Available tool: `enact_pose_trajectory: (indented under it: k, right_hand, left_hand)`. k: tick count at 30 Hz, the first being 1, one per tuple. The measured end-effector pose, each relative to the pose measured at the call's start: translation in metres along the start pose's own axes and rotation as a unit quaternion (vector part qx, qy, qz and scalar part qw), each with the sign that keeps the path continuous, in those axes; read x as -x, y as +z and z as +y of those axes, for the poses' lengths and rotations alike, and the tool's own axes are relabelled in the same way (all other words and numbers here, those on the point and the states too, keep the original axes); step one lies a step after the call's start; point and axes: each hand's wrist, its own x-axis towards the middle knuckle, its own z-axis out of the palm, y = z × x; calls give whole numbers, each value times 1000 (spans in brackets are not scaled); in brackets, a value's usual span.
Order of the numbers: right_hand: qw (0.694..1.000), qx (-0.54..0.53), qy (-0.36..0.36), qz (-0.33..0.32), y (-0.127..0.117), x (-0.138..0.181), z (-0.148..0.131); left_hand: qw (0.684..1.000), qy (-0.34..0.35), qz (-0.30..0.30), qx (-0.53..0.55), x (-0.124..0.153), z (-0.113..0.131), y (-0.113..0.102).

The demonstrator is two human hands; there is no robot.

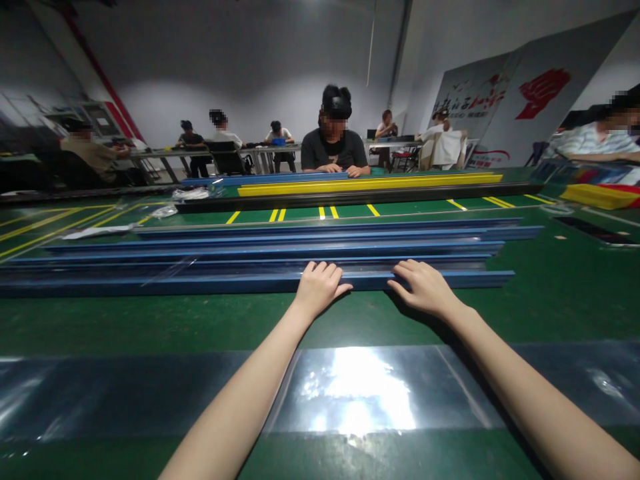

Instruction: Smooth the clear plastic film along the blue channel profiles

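Observation:
Several long blue strips [225, 257] lie side by side across the green table [550, 293]. My left hand [318, 287] rests on the nearest blue strip [150, 285], its fingers curled over the top edge. My right hand [424, 287] lies on the same strip a little to the right, fingers bent over it too. Both hands grip that nearest strip. A clear plastic sleeve [360, 390] lies flat under my forearms near the table's front edge.
A yellow strip [370, 185] and a black strip [350, 197] lie farther back, in front of a seated person in a dark shirt [334, 150]. Clear plastic wrappers [190, 194] sit at the back left. Other people sit at tables behind and to the right.

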Motion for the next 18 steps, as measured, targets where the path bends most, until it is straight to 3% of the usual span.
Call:
enact_pose_trajectory:
  k: [4, 18]
  right_hand:
    - [999, -27, -28, 8, 5, -2, -7]
    - [996, -83, -24, 10, 9, -2, -5]
  left_hand:
    - [1000, 5, -9, 18, 0, 0, 0]
    - [999, -2, -26, 38, 0, -1, 2]
